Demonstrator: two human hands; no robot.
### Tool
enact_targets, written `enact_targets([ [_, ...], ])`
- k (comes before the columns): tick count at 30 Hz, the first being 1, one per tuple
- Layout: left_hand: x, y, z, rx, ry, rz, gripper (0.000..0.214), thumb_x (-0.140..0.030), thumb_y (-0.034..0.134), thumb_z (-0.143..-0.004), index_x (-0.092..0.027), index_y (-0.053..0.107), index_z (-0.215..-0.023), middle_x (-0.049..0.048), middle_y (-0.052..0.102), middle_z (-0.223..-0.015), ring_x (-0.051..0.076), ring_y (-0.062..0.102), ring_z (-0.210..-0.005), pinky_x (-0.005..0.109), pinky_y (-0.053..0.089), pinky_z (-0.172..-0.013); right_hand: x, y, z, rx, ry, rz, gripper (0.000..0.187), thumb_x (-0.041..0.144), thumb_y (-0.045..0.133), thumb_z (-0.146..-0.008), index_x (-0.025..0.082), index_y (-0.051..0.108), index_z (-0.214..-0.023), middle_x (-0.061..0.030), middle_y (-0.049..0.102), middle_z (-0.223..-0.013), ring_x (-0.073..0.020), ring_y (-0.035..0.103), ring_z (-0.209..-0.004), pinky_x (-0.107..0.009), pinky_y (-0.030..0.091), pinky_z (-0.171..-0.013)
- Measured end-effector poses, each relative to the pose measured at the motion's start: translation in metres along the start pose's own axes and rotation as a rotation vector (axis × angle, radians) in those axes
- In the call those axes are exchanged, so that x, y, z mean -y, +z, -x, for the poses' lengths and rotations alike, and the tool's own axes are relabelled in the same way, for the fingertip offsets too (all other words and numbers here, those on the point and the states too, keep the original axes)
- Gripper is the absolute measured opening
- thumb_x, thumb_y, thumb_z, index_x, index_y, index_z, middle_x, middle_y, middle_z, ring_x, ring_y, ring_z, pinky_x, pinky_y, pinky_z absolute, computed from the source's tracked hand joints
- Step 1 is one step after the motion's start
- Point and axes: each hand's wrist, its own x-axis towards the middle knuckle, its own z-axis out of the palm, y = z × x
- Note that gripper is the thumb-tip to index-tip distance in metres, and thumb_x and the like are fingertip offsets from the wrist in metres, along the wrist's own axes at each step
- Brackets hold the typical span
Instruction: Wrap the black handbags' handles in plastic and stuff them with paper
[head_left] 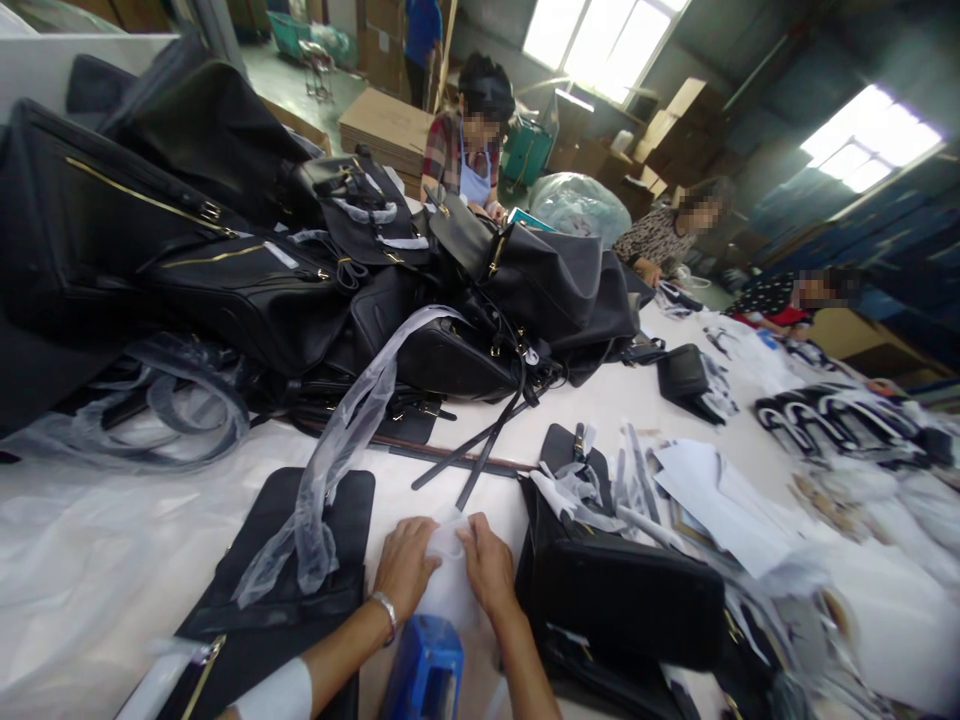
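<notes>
My left hand [406, 565] and my right hand [488, 566] meet at the near edge of the white table [600, 400], both pinching a small piece of clear plastic wrap [448, 545] between them. A silver bracelet circles my left wrist. A flat black panel [300, 560] with a crumpled clear plastic strip [337, 450] across it lies to the left of my hands. An open black handbag [622, 600] stands just right of my right hand. A blue tool [426, 672] sits directly below my hands.
A big heap of black leather bags [247, 260] fills the table's left and middle. Paper and plastic wrappings [720, 490] and wrapped handles [832, 415] lie at right. Three seated people work on the far side; cardboard boxes [390, 125] stand behind.
</notes>
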Motion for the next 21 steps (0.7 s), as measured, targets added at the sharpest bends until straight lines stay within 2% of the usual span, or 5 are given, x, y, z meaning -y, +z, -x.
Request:
enact_targets([
  [4,-0.001,0.001,-0.005,0.004,-0.034,-0.025,0.038,-0.016,0.057,-0.077,-0.019,0.054,-0.115,0.0065,0.056,-0.12,0.026,0.044,-0.113,0.037,0.035,-0.094,-0.01,0.013,-0.01,-0.032,0.045,-0.01,0.018,0.036,0.041,-0.092,0.023,0.054,-0.091,0.001,0.063,-0.068,-0.0189,0.061,-0.063,-0.024,0.033,-0.057],
  [12,-0.001,-0.003,-0.001,0.035,-0.043,-0.03,0.041,-0.019,0.058,-0.077,-0.021,0.051,-0.117,0.0052,0.053,-0.12,0.025,0.042,-0.114,0.035,0.032,-0.094,-0.023,0.019,-0.012,-0.187,0.171,-0.157,0.026,0.043,0.035,-0.09,0.023,0.05,-0.083,-0.0002,0.063,-0.07,-0.0182,0.061,-0.063,-0.024,0.041,-0.058],
  [18,-0.002,-0.007,0.001,0.039,-0.038,-0.017,0.039,-0.02,0.057,-0.076,-0.021,0.051,-0.114,0.0055,0.053,-0.119,0.025,0.042,-0.112,0.035,0.032,-0.094,-0.01,0.016,-0.003,-0.344,0.265,-0.223,0.028,0.046,0.035,-0.09,0.023,0.048,-0.084,-0.0044,0.065,-0.074,-0.0212,0.062,-0.068,-0.028,0.043,-0.062],
  [21,-0.003,-0.008,0.001,0.035,-0.043,0.003,0.038,-0.017,0.057,-0.075,-0.021,0.051,-0.112,0.0055,0.053,-0.117,0.025,0.043,-0.11,0.036,0.032,-0.093,0.0,0.002,-0.003,-0.434,0.3,-0.238,0.029,0.048,0.034,-0.09,0.022,0.048,-0.088,-0.0073,0.066,-0.08,-0.0234,0.063,-0.074,-0.029,0.044,-0.066],
])
